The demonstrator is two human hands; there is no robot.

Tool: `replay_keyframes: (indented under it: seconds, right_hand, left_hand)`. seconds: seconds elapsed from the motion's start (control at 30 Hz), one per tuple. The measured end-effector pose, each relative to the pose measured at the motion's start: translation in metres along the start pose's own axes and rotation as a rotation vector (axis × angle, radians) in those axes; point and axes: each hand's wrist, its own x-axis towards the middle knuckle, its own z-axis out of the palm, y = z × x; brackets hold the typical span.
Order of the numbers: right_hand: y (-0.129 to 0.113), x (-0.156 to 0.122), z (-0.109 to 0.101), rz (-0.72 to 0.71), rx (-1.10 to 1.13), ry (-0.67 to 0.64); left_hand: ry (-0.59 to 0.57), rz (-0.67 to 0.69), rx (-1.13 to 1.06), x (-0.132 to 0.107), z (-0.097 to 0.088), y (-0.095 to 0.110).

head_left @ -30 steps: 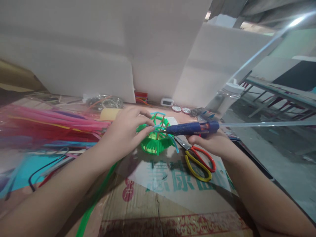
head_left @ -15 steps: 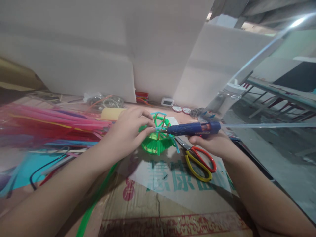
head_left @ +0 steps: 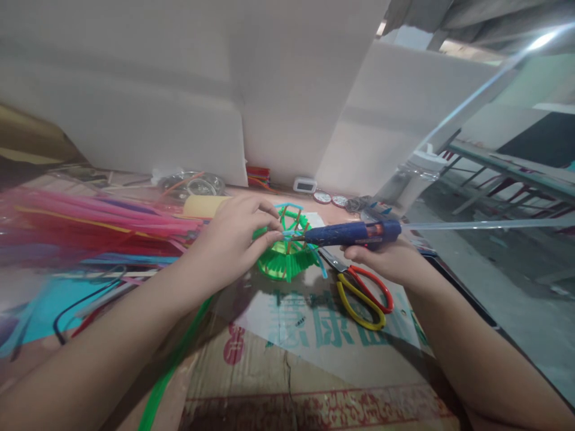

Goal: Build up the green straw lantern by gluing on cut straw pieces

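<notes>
My right hand (head_left: 381, 254) is wrapped round a blue hot glue gun (head_left: 341, 234), its nozzle pointing left, with a long clear glue stick (head_left: 476, 225) out of its back. The nozzle tip is right by the fingertips of my left hand (head_left: 245, 236). That hand's thumb and finger pinch a light-blue pipe cleaner (head_left: 291, 233) over a small round green craft piece (head_left: 290, 266) with thin brown ribs. Whether the tip touches the pipe cleaner, I cannot tell. Scissors (head_left: 363, 299) with red and yellow handles lie just below the glue gun.
Flattened cardboard (head_left: 323, 371) lies under the work. Bundled pink pipe cleaners (head_left: 112, 215) and a yellow roll (head_left: 200, 206) sit at left. A green strip (head_left: 175, 365) runs beneath my left forearm. Behind stand a small white timer (head_left: 305, 185) and a lidded clear jar (head_left: 420, 173).
Almost nothing differs. Both hands, the glue gun and the green craft piece stay in place; only the glue stick's far end appears slightly higher.
</notes>
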Motion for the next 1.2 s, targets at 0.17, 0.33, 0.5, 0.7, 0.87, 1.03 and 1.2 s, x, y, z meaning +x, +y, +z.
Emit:
replay_keyframes:
  seconds: [0.17,0.33,0.5,0.7,0.87,1.03,1.2]
  right_hand:
    - [-0.0007,0.0002,0.0009,-0.033,0.027,0.012]
    - [-0.0025,0.0004,0.001,-0.023,0.026,0.017]
    - [-0.0029,0.0006,0.0003,-0.026,0.011,0.002]
    - [-0.0037,0.0001,0.0001,-0.015,0.0,0.008]
    - [-0.0005,-0.0002,0.0,0.012,-0.023,-0.012]
    - [-0.0005,-0.0005,-0.0014,0.033,-0.012,-0.043]
    - [0.0013,-0.001,-0.0042,0.013,-0.006,-0.081]
  left_hand:
    - [0.003,-0.002,0.0,-0.0001,-0.0002,-0.0006]
    - [-0.005,-0.004,-0.005,-0.0008,-0.0002,-0.0006]
    - [-0.006,-0.007,-0.004,-0.0007,-0.0004,-0.0007]
    - [-0.01,-0.01,-0.001,-0.0003,-0.0012,-0.0003]
    - [-0.017,-0.017,-0.007,-0.0001,-0.0017,0.0001]
    - [-0.011,-0.011,-0.001,-0.0009,-0.0009,-0.0006]
    - [-0.018,-0.008,-0.004,-0.0008,-0.0012,-0.0016]
